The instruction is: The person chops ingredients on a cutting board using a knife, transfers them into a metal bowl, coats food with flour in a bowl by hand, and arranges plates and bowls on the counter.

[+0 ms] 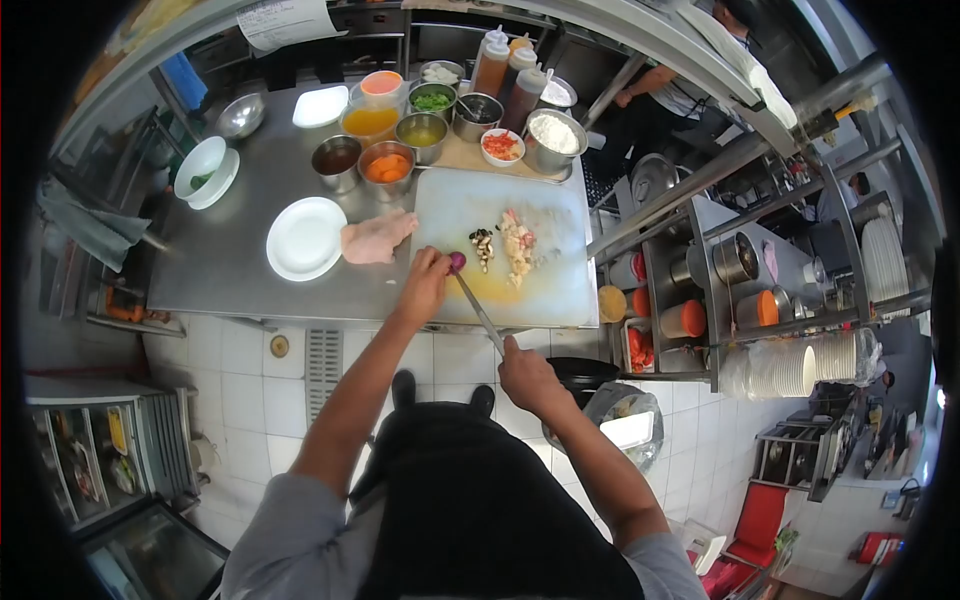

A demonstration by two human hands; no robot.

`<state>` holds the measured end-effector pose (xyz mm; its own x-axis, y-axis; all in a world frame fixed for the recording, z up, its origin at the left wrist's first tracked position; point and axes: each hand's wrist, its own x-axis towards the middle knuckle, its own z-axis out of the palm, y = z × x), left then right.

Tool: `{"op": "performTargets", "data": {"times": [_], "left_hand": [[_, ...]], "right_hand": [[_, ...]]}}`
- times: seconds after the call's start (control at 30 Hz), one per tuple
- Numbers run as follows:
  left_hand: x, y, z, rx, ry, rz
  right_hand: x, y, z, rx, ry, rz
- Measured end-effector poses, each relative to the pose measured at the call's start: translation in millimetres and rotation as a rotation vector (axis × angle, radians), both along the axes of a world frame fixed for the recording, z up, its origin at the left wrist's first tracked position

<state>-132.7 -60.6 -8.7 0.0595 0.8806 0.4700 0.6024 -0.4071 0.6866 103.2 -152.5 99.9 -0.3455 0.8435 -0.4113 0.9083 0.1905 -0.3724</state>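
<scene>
My left hand (430, 272) holds a small red onion (457, 261) against the left side of the white cutting board (560, 210). In my right hand (530, 375) is the handle of a knife (481, 316), its blade reaching up to the onion. Whether the edge has entered the onion, I cannot tell. Chopped dark-and-white pieces (483, 250) lie in a small heap to the right of the onion. Beyond them is a longer heap of pale chopped pieces (518, 250). Raw pale meat (380, 238), perhaps chicken, rests beside the board, touching a white plate (307, 239).
Metal pots of sauces, an orange one (387, 167) among them, stand behind the board. Squeeze bottles (491, 66), a bowl of white powder (555, 135) and a bowl of red pieces (502, 147) are farther back. A rack (690, 330) stands right. Another person (660, 90) is at the back right.
</scene>
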Motion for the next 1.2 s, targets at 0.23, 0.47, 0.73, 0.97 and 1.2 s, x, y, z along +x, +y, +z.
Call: {"op": "performTargets", "data": {"times": [0.23,0.47,0.73,0.97,1.2], "left_hand": [[0.3,2.5,2.5,0.039,-0.017,-0.009],[-2.7,-0.3,-1.1,0.025,-0.004,-0.014],[-4.6,-3.0,-2.9,0.038,0.016,-0.007],[-7.2,6.5,9.2,0.071,0.097,-0.021],[-24.2,41.4,30.7,-0.252,0.505,-0.448]], "right_hand": [[1.6,5.8,-15.9,0.041,0.020,0.019],[3.1,-2.4,-29.1,0.080,0.044,0.008],[-1.3,-5.8,-36.8,0.066,0.083,-0.010],[21.7,-8.4,3.1,-0.020,0.109,-0.070],[42.2,-16.9,-22.7,0.064,0.219,-0.162]]}}
